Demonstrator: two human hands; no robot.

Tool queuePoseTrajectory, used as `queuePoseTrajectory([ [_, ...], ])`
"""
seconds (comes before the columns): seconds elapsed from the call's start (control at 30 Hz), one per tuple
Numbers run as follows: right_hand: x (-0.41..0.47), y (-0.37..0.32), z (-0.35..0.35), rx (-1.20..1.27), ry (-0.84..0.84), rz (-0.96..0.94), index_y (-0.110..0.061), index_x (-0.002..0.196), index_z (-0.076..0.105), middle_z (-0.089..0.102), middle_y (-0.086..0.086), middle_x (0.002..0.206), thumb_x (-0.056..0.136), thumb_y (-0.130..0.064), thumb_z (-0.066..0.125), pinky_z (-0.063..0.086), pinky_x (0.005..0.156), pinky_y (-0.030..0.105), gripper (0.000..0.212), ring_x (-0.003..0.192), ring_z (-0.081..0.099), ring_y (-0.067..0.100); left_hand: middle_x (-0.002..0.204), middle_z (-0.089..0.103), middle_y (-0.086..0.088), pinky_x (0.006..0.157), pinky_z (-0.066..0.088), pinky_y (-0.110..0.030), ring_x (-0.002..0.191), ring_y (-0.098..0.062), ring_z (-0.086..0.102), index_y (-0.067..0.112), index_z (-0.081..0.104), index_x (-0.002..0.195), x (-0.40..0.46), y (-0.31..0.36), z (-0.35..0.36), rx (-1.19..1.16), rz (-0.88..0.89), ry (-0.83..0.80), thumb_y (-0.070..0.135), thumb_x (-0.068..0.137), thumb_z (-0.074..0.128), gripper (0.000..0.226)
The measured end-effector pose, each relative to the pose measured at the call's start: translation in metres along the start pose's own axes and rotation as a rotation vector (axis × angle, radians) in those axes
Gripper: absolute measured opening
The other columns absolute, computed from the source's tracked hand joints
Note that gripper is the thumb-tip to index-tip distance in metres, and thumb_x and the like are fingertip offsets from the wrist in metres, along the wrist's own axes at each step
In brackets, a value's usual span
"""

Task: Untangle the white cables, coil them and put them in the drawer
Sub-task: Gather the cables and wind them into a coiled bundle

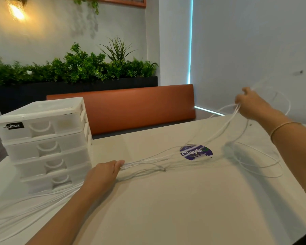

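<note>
Stretching the white cables (pixel 175 154) over the table (pixel 166 200), the left hand (pixel 102 174) pinched one bunch while the raised right hand (pixel 251 103) gripped loops. Untangling was underway; coiling next, though blurred strands perhaps hid knots. The drawer unit (pixel 44 138) stood shut at the left.

A round purple sticker with white lettering (pixel 196 152) lies flat on the pale beige tabletop (pixel 166 200). Beyond the table stands an orange-brown upholstered bench back (pixel 140 106), and behind it a long black planter (pixel 42 92) of leafy green plants (pixel 74 68). A glowing wall lamp (pixel 16 9) hangs upper left.
</note>
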State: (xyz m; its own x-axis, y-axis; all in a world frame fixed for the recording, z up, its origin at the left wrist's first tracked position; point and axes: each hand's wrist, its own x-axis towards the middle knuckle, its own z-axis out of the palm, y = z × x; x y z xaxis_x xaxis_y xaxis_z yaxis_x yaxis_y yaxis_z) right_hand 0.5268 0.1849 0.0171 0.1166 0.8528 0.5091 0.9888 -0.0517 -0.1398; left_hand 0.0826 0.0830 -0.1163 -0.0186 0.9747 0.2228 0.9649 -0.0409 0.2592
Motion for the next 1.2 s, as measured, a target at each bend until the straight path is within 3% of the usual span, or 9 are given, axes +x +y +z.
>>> queuePoseTrajectory([
  [0.17, -0.05, -0.016, 0.027, -0.642, -0.686, 0.129, -0.009, 0.123, 0.059, 0.056, 0.008, 0.13, 0.083, -0.015, 0.062, 0.048, 0.094, 0.034, 0.04, 0.116, 0.056, 0.029, 0.11, 0.067, -0.004, 0.083, 0.044, -0.03, 0.101, -0.022, 0.059, 0.021, 0.059, 0.115, 0.0, 0.001, 0.0, -0.008, 0.014, 0.017, 0.047, 0.099, 0.018, 0.052],
  [0.27, -0.066, -0.077, 0.032, -0.495, -0.483, -0.025, -0.014, 0.127, 0.054, 0.054, 0.007, 0.133, 0.091, -0.013, 0.045, 0.047, 0.094, 0.036, 0.037, 0.119, 0.054, 0.028, 0.114, 0.066, -0.005, 0.087, 0.046, -0.033, 0.105, -0.023, 0.058, 0.021, 0.058, 0.12, 0.0, 0.002, 0.001, -0.019, 0.024, 0.026, 0.046, 0.099, 0.018, 0.052],
  [0.33, -0.083, -0.129, 0.039, -0.01, -0.364, -0.204, -0.019, 0.132, 0.049, 0.052, 0.005, 0.135, 0.097, -0.021, 0.045, 0.038, 0.098, 0.03, 0.036, 0.122, 0.05, 0.025, 0.116, 0.065, -0.005, 0.089, 0.047, -0.034, 0.106, -0.024, 0.058, 0.021, 0.058, 0.121, 0.0, 0.003, 0.001, -0.024, 0.039, 0.029, 0.047, 0.099, 0.018, 0.052],
  [0.43, -0.125, -0.204, 0.044, 0.345, -0.496, -0.468, -0.014, 0.129, 0.05, 0.053, 0.006, 0.133, 0.102, -0.027, 0.033, 0.031, 0.095, 0.026, 0.035, 0.121, 0.048, 0.024, 0.112, 0.066, -0.005, 0.088, 0.048, -0.033, 0.101, -0.023, 0.059, 0.021, 0.059, 0.117, -0.002, 0.007, 0.0, -0.045, 0.052, 0.038, 0.047, 0.098, 0.018, 0.052],
  [0.57, -0.143, -0.228, 0.058, 0.325, -0.654, -0.468, -0.008, 0.104, 0.065, 0.062, 0.013, 0.113, 0.102, -0.04, 0.025, 0.035, 0.086, 0.032, 0.051, 0.098, 0.052, 0.024, 0.113, 0.066, -0.004, 0.087, 0.046, -0.032, 0.103, -0.023, 0.058, 0.021, 0.059, 0.118, -0.005, 0.004, -0.005, -0.052, 0.052, 0.044, 0.045, 0.099, 0.019, 0.05],
  [0.7, -0.123, -0.193, 0.057, 0.282, -0.587, -0.41, -0.011, 0.072, 0.062, 0.063, 0.009, 0.09, 0.098, -0.047, 0.034, 0.032, 0.077, 0.026, 0.053, 0.081, 0.049, 0.017, 0.114, 0.065, -0.005, 0.087, 0.046, -0.032, 0.103, -0.023, 0.058, 0.02, 0.059, 0.118, -0.004, 0.002, -0.005, -0.006, 0.057, -0.007, 0.045, 0.099, 0.02, 0.05],
  [0.9, -0.093, -0.119, 0.057, 0.011, -0.4, -0.264, -0.006, 0.087, 0.071, 0.061, 0.008, 0.08, 0.094, -0.05, 0.041, 0.041, 0.067, 0.031, 0.054, 0.077, 0.051, 0.021, 0.117, 0.062, -0.002, 0.085, 0.045, -0.028, 0.103, -0.02, 0.057, 0.026, 0.052, 0.125, -0.009, 0.01, -0.005, 0.093, 0.133, -0.049, 0.04, 0.101, 0.02, 0.042],
  [1.03, -0.078, -0.102, 0.052, -0.062, -0.316, -0.23, -0.009, 0.068, 0.065, 0.051, 0.003, 0.062, 0.088, -0.061, 0.043, 0.037, 0.061, 0.028, 0.059, 0.073, 0.051, 0.021, 0.114, 0.061, -0.001, 0.074, 0.04, -0.021, 0.091, -0.013, 0.054, 0.028, 0.047, 0.127, -0.01, 0.026, -0.003, 0.154, 0.207, -0.05, 0.037, 0.102, 0.02, 0.038],
  [1.2, -0.059, -0.064, 0.047, 0.035, -0.324, -0.087, -0.005, 0.068, 0.068, 0.059, 0.004, 0.066, 0.075, -0.073, 0.049, 0.042, 0.068, 0.032, 0.071, 0.075, 0.054, 0.021, 0.112, 0.062, -0.001, 0.079, 0.044, -0.024, 0.097, -0.017, 0.057, 0.029, 0.05, 0.124, -0.008, 0.016, -0.002, 0.142, 0.153, -0.06, 0.039, 0.102, 0.02, 0.039],
])
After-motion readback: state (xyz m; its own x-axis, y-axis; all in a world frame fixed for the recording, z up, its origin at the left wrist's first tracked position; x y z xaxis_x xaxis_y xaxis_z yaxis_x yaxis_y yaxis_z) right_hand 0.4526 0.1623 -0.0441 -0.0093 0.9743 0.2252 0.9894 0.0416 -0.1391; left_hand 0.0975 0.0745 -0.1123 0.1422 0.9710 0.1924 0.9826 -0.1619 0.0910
